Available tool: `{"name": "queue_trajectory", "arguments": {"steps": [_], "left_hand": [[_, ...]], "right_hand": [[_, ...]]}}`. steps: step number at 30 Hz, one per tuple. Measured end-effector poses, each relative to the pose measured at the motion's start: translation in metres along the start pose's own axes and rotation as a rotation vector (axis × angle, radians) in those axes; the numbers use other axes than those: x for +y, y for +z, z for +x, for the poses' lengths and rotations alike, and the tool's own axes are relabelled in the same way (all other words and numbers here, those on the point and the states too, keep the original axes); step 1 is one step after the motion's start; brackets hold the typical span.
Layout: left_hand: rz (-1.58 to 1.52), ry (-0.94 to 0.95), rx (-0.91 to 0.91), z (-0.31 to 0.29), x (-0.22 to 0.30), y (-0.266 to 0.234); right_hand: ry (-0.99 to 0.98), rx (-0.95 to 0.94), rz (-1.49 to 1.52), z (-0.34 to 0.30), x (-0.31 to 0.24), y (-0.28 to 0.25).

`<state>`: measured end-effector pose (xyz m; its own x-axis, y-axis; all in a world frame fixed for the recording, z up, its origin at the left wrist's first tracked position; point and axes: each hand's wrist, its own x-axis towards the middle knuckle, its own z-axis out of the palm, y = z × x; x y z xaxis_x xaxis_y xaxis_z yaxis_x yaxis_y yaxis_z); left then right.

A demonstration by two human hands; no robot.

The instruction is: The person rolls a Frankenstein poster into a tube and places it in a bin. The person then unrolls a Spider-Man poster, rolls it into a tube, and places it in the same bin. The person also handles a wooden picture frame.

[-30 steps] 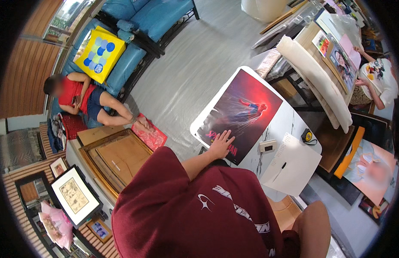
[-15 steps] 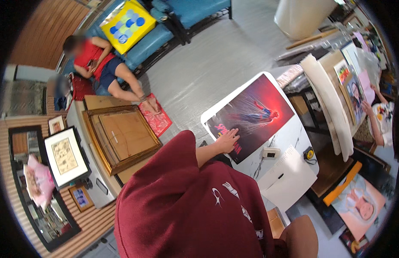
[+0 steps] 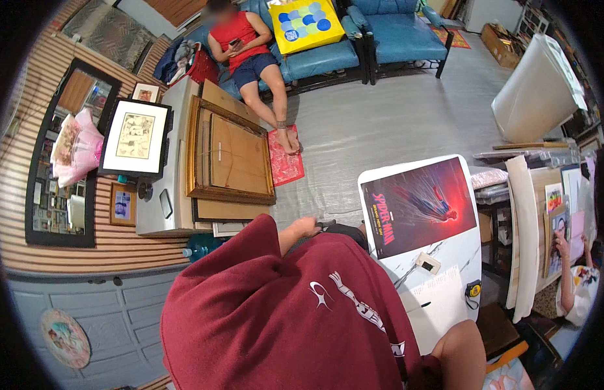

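My left hand (image 3: 306,227) is drawn in beside my body, off the table's left side. Its fingers look curled, next to a small dark thing; what they hold, if anything, I cannot make out. A poster (image 3: 420,207) with a red and dark blue masked figure lies flat on the white marbled table (image 3: 416,263). Below it on the tabletop rest a small beige box with a dark window (image 3: 429,263), a sheet of paper (image 3: 438,302) with a black pen (image 3: 426,304) on it, and a yellow and black tape measure (image 3: 473,290). My right hand is out of view.
Ornate gold frames (image 3: 196,153) with brown backing lean by a grey cabinet (image 3: 172,195) at left. A person in a red top (image 3: 240,39) sits on a blue sofa (image 3: 321,58). Another person's hand (image 3: 562,244) handles pictures at right. A white roll (image 3: 533,88) stands beyond.
My left hand has lifted off the poster and moved left to my side. The view has swung, so the table sits lower and further right. The poster stays on the table.
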<state>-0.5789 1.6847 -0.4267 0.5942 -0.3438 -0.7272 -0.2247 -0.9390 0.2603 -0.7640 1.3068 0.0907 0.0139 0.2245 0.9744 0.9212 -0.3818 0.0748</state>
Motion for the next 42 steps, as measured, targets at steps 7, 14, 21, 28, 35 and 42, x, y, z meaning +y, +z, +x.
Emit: {"name": "queue_trajectory", "arguments": {"steps": [7, 14, 21, 28, 35, 42], "left_hand": [[-0.242, -0.094, -0.163, -0.022, -0.054, 0.042], [-0.297, -0.078, 0.001, -0.015, -0.057, 0.045], [-0.576, -0.302, -0.014, -0.019, -0.103, 0.040], [-0.551, -0.164, -0.045, 0.059, -0.146, 0.016], [-0.849, -0.172, 0.344, 0.128, -0.204, -0.127], [-1.176, -0.299, 0.691, 0.127, -0.269, -0.169]], "right_hand": [[-0.038, 0.004, 0.116, 0.004, 0.004, 0.015], [-0.039, 0.005, 0.236, 0.007, 0.040, 0.037], [-0.001, -0.022, 0.325, 0.009, 0.100, 0.090], [0.060, -0.069, 0.420, 0.026, 0.191, 0.196], [0.125, -0.072, 0.564, 0.043, 0.277, 0.305], [0.140, -0.025, 0.774, 0.054, 0.335, 0.373]]}}
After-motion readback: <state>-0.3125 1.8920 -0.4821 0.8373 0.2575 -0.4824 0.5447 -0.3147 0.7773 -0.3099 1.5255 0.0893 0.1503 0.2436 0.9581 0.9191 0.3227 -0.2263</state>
